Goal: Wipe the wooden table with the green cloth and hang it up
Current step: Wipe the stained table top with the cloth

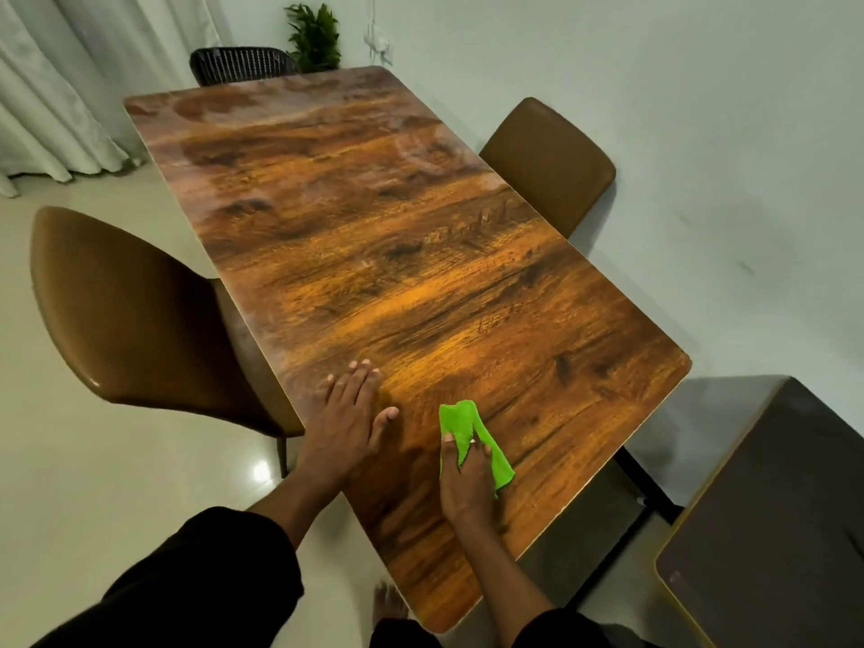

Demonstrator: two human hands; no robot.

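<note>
My right hand (pixel 465 479) pressed the cloth (pixel 472 441) flat against the table (pixel 374 236), fingers bent over the fabric and pinning it down. The cloth lay near the table's near end, closer to its right edge than its left. It was bunched into a longish strip, its long axis running from a rounded end at the upper left, pointing up the table, down to a squarer end at the lower right. My hand covered its middle, so I could not tell how it was folded there.

My left hand (pixel 348 423) rested palm down on the table just beside the left edge, fingers spread flat and holding nothing, the thumb angled toward the cloth but apart from it.

No container stood on the table.

My sleeves (pixel 196 582) were black and cut off by the bottom of the frame. A bare foot (pixel 388 603) showed below the table's near corner, blurred and partly hidden. A brown chair (pixel 140 329) sat pushed in at the left, another brown chair (pixel 551 166) at the right against the wall, and a black chair (pixel 241 65) at the far end showed only its back. A plant (pixel 315 37) stood behind it. A dark tabletop (pixel 771 530) was cut off at the lower right.
</note>
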